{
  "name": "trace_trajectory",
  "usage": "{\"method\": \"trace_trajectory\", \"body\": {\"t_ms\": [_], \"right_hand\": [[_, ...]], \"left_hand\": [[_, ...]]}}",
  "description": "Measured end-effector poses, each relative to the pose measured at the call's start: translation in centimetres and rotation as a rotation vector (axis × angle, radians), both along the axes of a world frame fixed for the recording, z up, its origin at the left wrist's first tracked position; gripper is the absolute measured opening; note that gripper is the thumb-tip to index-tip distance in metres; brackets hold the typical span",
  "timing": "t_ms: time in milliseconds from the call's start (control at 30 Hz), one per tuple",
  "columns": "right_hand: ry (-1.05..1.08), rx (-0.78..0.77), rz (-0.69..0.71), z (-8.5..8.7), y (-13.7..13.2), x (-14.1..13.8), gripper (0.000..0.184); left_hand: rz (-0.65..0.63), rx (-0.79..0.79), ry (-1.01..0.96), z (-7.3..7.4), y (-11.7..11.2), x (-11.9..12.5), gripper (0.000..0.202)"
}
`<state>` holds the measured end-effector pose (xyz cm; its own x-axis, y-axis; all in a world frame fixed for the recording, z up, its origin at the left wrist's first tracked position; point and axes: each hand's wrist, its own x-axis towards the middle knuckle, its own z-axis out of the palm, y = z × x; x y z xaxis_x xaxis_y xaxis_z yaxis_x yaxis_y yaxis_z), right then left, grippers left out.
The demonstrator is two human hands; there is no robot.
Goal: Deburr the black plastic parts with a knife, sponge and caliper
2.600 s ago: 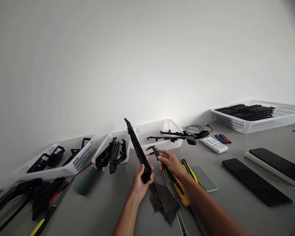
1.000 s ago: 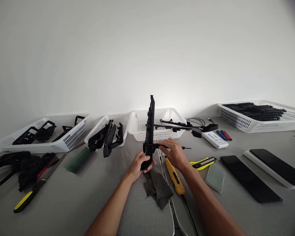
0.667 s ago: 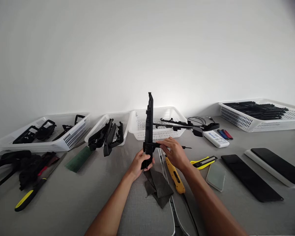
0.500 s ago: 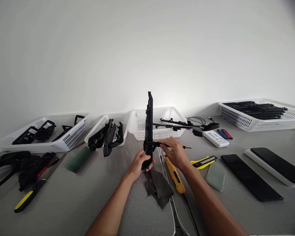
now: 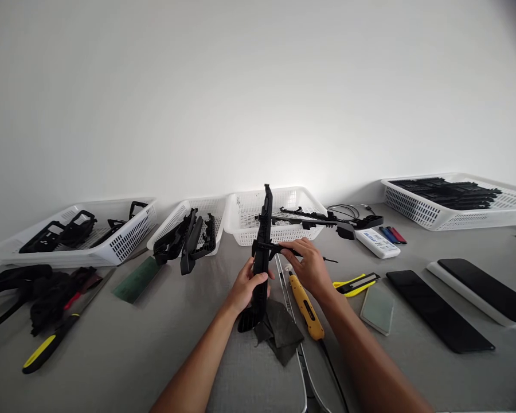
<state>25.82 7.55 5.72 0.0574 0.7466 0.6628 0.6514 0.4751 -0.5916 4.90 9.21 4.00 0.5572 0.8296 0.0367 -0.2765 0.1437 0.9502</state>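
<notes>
My left hand (image 5: 248,288) is closed around the lower part of a long black plastic trim piece (image 5: 264,229), which stands nearly upright with its wider foot at the bottom. My right hand (image 5: 309,264) pinches what looks like a black caliper (image 5: 276,248), held level across the trim piece. Its jaw end meets the piece just above my left fingers, and a thin rod sticks out to the right of my hand. Dark sandpaper sheets (image 5: 284,330) lie below. A yellow corded tool (image 5: 306,307) rests under my right wrist.
White baskets (image 5: 241,235) with black parts line the wall; another basket (image 5: 434,218) sits at right. A yellow-handled file (image 5: 47,350) and green plate (image 5: 136,281) lie left. A yellow utility knife (image 5: 356,284), white box (image 5: 377,244) and black panel (image 5: 438,310) lie right.
The trim piece has come lower and turned, so its wider foot now shows below my left hand. The caliper's jaw end now shows more broadly across the piece.
</notes>
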Motion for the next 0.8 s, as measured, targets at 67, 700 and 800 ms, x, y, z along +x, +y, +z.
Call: {"method": "trace_trajectory", "body": {"t_ms": [67, 700, 800], "right_hand": [[-0.025, -0.011, 0.010, 0.26, -0.15, 0.10, 0.023], [-0.111, 0.005, -0.005, 0.88, -0.55, -0.27, 0.033], [-0.107, 0.012, -0.005, 0.89, -0.60, -0.29, 0.033]], "left_hand": [[-0.002, -0.005, 0.022, -0.05, -0.09, 0.08, 0.045], [0.218, 0.067, 0.159, -0.03, 0.34, -0.20, 0.041], [0.214, 0.062, 0.152, 0.07, 0.27, -0.18, 0.040]]}}
